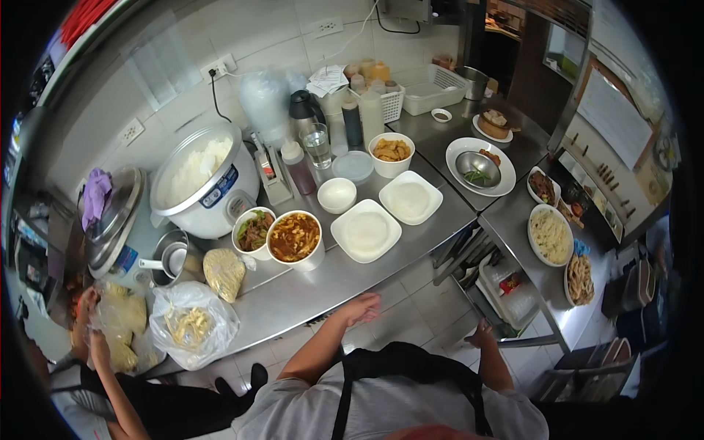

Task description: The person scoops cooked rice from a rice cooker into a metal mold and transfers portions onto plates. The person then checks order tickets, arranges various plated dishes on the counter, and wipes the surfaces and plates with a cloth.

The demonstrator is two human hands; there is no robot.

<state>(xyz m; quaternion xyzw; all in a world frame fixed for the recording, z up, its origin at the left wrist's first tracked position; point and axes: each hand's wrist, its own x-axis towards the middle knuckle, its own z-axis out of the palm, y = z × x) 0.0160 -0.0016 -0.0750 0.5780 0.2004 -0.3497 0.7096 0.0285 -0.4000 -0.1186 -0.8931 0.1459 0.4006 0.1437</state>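
Note:
My left hand (359,309) is held over the floor just off the counter's front edge, its fingers apart and holding nothing. Farther right, my right hand (481,334) hangs near the lower shelf, small in view, and its fingers are hard to make out. On the steel counter (271,308), two white plates of rice (366,231) (411,198) are nearest to my left hand. Beside them are an empty white bowl (337,195), a tub of saucy food (294,237) and a bowl of meat and greens (254,230).
A co-worker's hands (94,330) hold a clear bag at the left. A large rice cooker (204,180) stands behind the bowls. Bottles (298,167) line the wall. The right counter bears a plate of fried rice (550,235); a bin (506,290) sits below.

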